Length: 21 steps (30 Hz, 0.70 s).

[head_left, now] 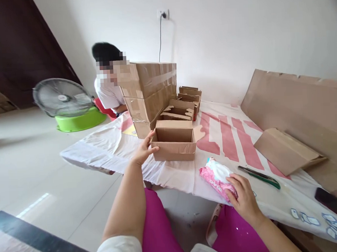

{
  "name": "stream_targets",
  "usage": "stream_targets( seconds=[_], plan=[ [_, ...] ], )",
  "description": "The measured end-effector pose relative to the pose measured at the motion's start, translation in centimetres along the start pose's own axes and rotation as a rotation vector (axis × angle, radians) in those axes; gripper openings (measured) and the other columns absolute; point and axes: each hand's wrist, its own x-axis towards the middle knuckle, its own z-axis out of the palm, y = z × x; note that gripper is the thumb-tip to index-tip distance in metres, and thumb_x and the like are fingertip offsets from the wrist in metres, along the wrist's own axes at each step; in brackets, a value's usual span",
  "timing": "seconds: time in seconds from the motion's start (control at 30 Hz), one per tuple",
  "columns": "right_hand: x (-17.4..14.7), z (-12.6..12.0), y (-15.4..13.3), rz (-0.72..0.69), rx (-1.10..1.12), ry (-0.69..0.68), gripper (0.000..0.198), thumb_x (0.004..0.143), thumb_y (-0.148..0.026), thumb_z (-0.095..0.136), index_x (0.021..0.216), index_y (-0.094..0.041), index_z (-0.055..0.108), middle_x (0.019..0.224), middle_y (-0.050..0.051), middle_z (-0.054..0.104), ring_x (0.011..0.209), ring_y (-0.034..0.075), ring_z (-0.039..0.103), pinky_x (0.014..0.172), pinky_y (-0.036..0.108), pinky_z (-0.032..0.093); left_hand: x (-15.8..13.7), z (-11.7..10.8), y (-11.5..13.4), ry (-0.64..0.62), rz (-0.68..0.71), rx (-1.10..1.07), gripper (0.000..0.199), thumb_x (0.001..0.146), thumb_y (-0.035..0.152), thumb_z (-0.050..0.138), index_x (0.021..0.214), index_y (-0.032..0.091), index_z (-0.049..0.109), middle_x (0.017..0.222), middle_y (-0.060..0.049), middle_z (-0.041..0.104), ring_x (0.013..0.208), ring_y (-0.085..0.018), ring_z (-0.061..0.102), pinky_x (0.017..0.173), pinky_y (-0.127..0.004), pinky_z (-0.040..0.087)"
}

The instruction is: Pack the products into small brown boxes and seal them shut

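Observation:
A small open cardboard box point(174, 151) stands upright near the table's front edge, its flaps raised at the back and right. My left hand point(143, 149) grips the box's left end, thumb against the front wall and fingers at the side. Lying to the right of the box is a pink and white soft plastic packet point(215, 178). My right hand point(242, 195) is closed around the packet's right end, thumb on the near side and fingers over the top. The box's inside looks dark, and its bottom is hidden.
Behind the box runs a row of open cardboard boxes point(181, 109), beside a stack of taped cartons point(154, 79). A green utility knife point(260, 177), a folded cardboard piece point(288, 149) and a dark phone point(335, 205) lie rightward. A person point(110, 87) sits behind the cartons, near a fan point(64, 97).

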Motion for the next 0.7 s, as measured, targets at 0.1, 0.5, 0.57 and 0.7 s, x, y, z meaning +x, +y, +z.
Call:
stream_targets(
  seconds=[0.1,0.5,0.57,0.7],
  plan=[
    [-0.7,1.2,-0.2,0.014,-0.006,0.08,0.033,0.09,-0.029,0.051,0.122,-0.022,0.052,0.117,0.012,0.054,0.11,0.029,0.054,0.091,0.049,0.049,0.0,1.1,0.0,0.168,0.049,0.42,0.078,0.069,0.033,0.073,0.139,0.023,0.042,0.157,-0.014,0.022,0.145,-0.037,0.018,0.116,-0.054,0.018],
    [-1.6,3.1,0.2,-0.038,-0.067,0.198,0.039,0.088,-0.025,0.051,0.127,-0.02,0.047,0.118,0.016,0.054,0.11,0.033,0.052,0.09,0.054,0.046,-3.2,14.8,7.2,-0.127,-0.057,0.924,0.038,0.089,0.021,0.043,0.121,0.022,0.062,0.116,-0.016,0.059,0.112,-0.032,0.053,0.098,-0.047,0.04],
    [-1.7,3.2,0.3,-0.05,-0.068,0.204,0.04,0.088,-0.025,0.051,0.127,-0.02,0.047,0.118,0.016,0.054,0.11,0.033,0.053,0.089,0.054,0.046,-3.2,15.8,6.7,-0.319,-0.121,0.897,0.03,0.085,0.035,0.053,0.106,0.021,0.069,0.1,-0.013,0.066,0.098,-0.03,0.061,0.087,-0.041,0.047],
    [-1.9,3.4,0.4,-0.047,-0.069,0.217,0.04,0.089,-0.027,0.051,0.129,-0.022,0.047,0.118,0.015,0.055,0.109,0.034,0.054,0.089,0.054,0.046,-1.8,15.0,3.9,-0.334,-0.233,0.948,0.033,0.079,0.042,0.06,0.103,0.021,0.071,0.104,-0.014,0.069,0.106,-0.034,0.059,0.088,-0.043,0.047]
  ],
)
